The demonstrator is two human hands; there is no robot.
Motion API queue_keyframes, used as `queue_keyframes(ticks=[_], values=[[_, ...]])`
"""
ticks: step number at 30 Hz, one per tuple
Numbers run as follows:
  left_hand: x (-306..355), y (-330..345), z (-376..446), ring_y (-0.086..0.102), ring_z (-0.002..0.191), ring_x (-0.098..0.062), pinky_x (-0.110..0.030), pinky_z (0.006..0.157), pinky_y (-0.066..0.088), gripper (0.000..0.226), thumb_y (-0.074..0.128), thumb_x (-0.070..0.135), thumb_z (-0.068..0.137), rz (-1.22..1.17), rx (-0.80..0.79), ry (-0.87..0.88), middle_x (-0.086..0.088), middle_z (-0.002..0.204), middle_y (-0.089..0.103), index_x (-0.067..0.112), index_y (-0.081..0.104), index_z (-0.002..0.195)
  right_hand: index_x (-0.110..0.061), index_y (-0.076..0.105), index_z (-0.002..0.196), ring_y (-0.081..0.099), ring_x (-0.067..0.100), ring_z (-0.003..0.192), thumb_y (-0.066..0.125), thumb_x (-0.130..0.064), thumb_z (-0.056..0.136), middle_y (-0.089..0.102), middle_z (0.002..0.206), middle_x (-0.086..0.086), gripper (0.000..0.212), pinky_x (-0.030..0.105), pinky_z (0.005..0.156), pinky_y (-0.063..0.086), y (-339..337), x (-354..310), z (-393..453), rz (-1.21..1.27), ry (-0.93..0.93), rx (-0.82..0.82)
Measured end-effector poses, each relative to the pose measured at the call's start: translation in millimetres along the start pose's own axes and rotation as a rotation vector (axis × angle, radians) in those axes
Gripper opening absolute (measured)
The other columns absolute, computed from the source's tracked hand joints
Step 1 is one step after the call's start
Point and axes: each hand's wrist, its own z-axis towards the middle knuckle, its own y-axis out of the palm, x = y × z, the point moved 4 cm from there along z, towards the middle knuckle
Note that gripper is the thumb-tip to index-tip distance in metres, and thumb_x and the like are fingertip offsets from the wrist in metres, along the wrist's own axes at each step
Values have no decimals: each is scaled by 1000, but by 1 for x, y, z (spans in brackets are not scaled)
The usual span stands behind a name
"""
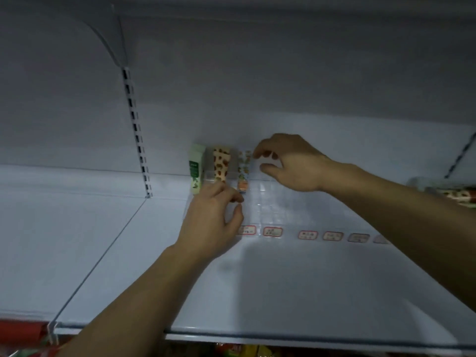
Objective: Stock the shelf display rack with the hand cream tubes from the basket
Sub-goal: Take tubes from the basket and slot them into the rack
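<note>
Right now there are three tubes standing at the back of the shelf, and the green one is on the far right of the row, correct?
Not quite. The head view shows three tubes, but the green tube stands at the far left. The spotted tube is in the middle, and the third tube, by the right hand, is rightmost.

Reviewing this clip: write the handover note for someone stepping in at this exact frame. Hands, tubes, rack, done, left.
Left hand: fingers curled at the front of the clear display rack, apparently steadying it; grip unclear.
Right hand: fingertips at the top of the third tube, seating it; contact is blurred.
Done: green tube and spotted tube stand in the rack's left slots at the back of the shelf.
Left: slots to the right are unfilled. Basket not in view; more tubes lie at the far right.
</note>
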Motion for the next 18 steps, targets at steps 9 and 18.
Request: queue_keyframes(ticks=[9, 18], values=[[105, 68, 25, 49, 119, -14, -36, 98, 46, 36, 60, 39, 93, -30, -377, 338, 9, 127, 57, 29, 60, 128, -26, 61, 125, 55, 20, 107, 58, -27, 98, 58, 121, 2, 27, 26, 91, 39, -50, 123, -112, -119, 252, -10], [214, 138, 50, 46, 119, -9, -39, 100, 44, 36, 56, 42, 95, -201, -441, 518, 15, 127, 54, 30, 59, 128, -24, 66, 118, 56, 17, 95, 54, -15, 97, 64, 116, 3, 25, 26, 81, 41, -108, 230, -216, -244, 497, -51]])
